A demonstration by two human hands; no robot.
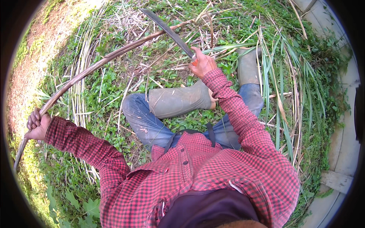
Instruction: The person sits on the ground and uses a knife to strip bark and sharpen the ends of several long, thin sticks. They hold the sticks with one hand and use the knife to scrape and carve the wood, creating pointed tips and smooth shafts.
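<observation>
At the far left my left hand [38, 125] is closed around a long brown branch [102, 60], which slants up and right across the grass. My right hand [202, 63] grips the orange handle of a machete [167, 30] with a long, slightly curved dark blade. The blade points up and left and crosses the branch near its upper end; whether the two touch I cannot tell. I sit on the ground with my legs bent, in blue jeans and grey-green rubber boots [178, 102].
Bundles of thin dry stalks [80, 79] lie left of my legs. Long green blades of grass [283, 72] and dry stems lie at the right. A pale wall [338, 152] bounds the right side. Low green plants [108, 87] cover the ground, with bare brown soil [36, 57] at the far left.
</observation>
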